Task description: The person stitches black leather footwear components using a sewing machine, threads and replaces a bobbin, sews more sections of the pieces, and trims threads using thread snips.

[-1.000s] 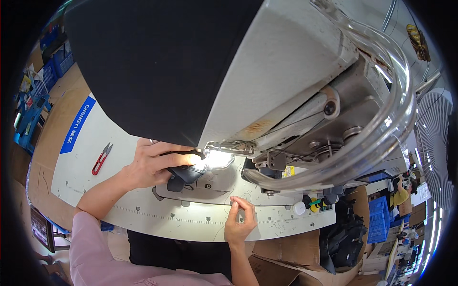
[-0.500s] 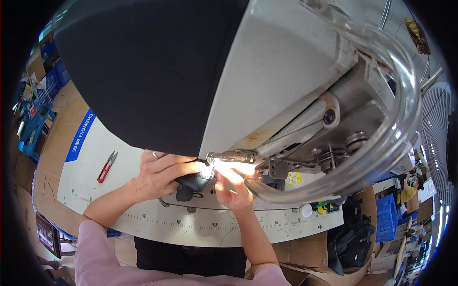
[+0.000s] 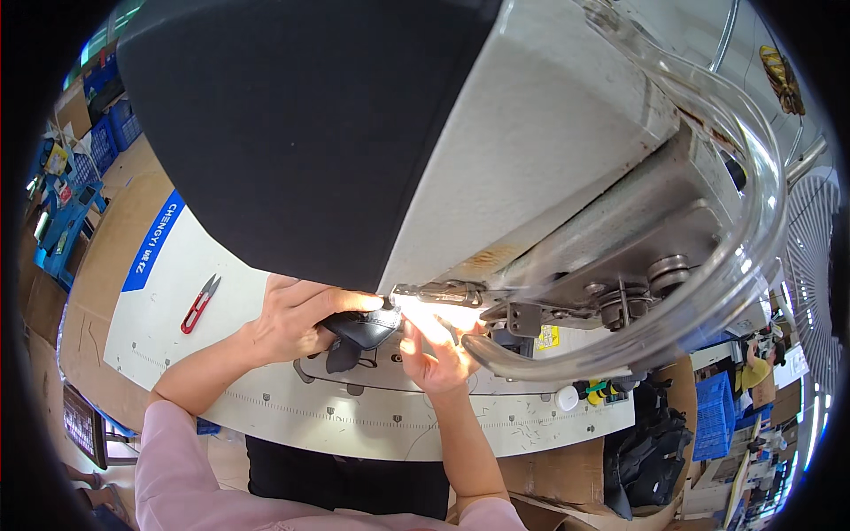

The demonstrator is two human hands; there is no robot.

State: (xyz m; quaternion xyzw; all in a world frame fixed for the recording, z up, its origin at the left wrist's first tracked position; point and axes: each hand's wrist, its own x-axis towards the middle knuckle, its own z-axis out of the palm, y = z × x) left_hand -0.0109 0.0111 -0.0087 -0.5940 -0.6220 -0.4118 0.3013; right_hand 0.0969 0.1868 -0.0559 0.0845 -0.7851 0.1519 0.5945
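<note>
A black leather-like piece [image 3: 367,329], stitched along its upper edge, lies under the working end of a sewing machine [image 3: 522,168]. My left hand [image 3: 297,319] grips it from the left, its forefinger stretched toward the needle area and its other fingers bent. My right hand [image 3: 438,361] is just right of the piece, with thumb and fingers curled up toward the needle area. A bright lamp glare washes out those fingertips, so what they pinch cannot be made out. The needle is also lost in the glare.
Red-handled thread snips [image 3: 201,305] lie on the white table [image 3: 319,425] at left. A clear bent tube [image 3: 753,265] curves round the machine's right side. At right are a small white round item [image 3: 567,398], a carton [image 3: 549,473] of black pieces and a blue crate [image 3: 714,416].
The black piece has turned slightly, and my left hand's fingers have shifted on it. A lever with a dark screw on the machine's side has gone from sight. The right hand has barely moved.
</note>
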